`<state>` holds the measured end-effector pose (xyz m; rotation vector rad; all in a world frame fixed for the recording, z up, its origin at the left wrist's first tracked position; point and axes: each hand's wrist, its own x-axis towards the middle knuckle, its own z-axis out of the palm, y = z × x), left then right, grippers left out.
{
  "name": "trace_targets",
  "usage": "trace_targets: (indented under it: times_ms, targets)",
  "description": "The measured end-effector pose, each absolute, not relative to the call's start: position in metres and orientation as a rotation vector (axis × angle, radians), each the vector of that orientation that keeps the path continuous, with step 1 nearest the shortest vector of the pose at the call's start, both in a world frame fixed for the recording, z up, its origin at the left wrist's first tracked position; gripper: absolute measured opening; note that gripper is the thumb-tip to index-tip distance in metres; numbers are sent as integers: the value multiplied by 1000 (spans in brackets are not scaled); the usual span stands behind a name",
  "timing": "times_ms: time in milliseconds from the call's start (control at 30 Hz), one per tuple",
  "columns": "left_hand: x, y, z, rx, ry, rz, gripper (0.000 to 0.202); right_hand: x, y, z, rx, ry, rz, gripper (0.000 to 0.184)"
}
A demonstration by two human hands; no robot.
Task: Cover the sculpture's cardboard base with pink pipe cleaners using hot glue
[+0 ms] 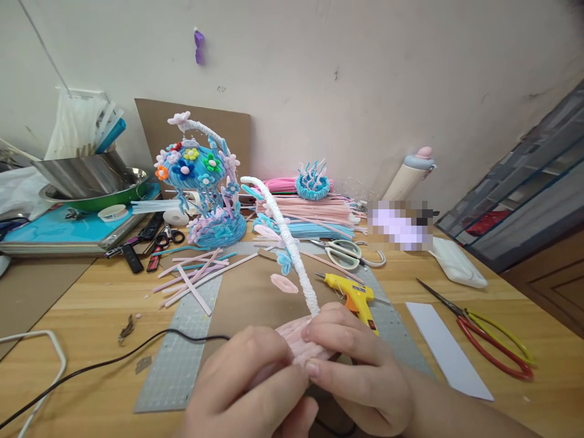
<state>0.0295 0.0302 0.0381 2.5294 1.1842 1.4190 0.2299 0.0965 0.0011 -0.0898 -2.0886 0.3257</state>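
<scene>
Both of my hands meet low in the middle of the view around a pale pink fuzzy base of pipe cleaners [301, 338]. My left hand [250, 383] grips its left side, and my right hand [369, 371] pinches its right side, with fingertips close together. Out of the base rises a curved white wrapped stem [292, 249], leaning up and to the left. Along its left side are a blue fuzzy flower [283, 262] and a pink oval loop [284, 283]. My fingers hide much of the base.
Beyond my hands are a yellow glue gun [351, 292], white-handled scissors [344, 252] and loose pipe cleaners [191, 280]. A flowered blue pipe-cleaner lamp shape [196, 170] stands at the back. Red-and-yellow scissors [483, 334] lie right. A black cable [137, 347] crosses the left.
</scene>
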Motion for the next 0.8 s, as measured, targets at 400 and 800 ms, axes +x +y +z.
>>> trace_targets:
  times_ms: [400, 800]
  targets:
    - [34, 35, 38, 2603, 1186, 1452, 20, 229, 98, 7, -87, -2089, 363, 39]
    - [31, 31, 43, 2506, 1167, 1430, 18, 232, 94, 5, -113, -2116, 394, 41]
